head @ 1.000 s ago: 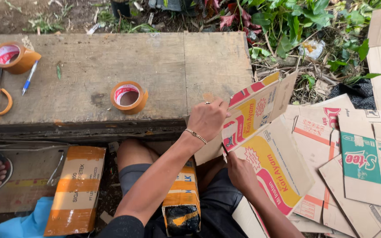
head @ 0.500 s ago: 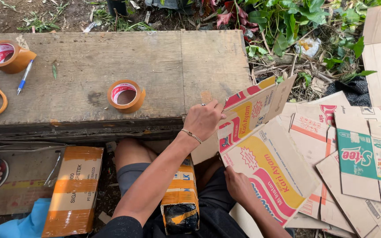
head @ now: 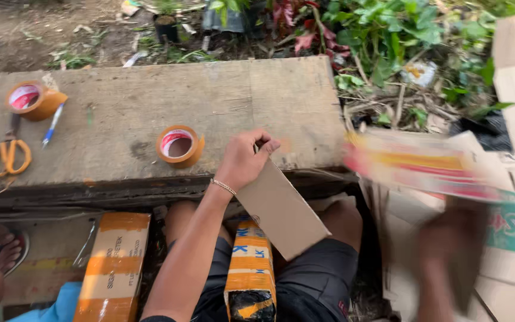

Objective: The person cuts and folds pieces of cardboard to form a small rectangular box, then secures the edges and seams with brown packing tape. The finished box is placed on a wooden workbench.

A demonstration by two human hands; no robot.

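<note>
left hand (head: 244,160), fingers curled around the top edge of a plain cardboard piece (head: 281,210) at the bench's (head: 120,119) front edge (light, stiff, bendable), best pinched edgewise; blurred right hand (head: 451,250) grip unclear.

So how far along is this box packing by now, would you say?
Done, by the look of it: two taped boxes, one by the left knee and one between the legs. In hand: the left hand grips a plain cardboard flap at the wooden table edge, while the blurred right hand is at the flat printed cartons. Left: that stack of flat cartons; a tape roll sits nearby.
</note>
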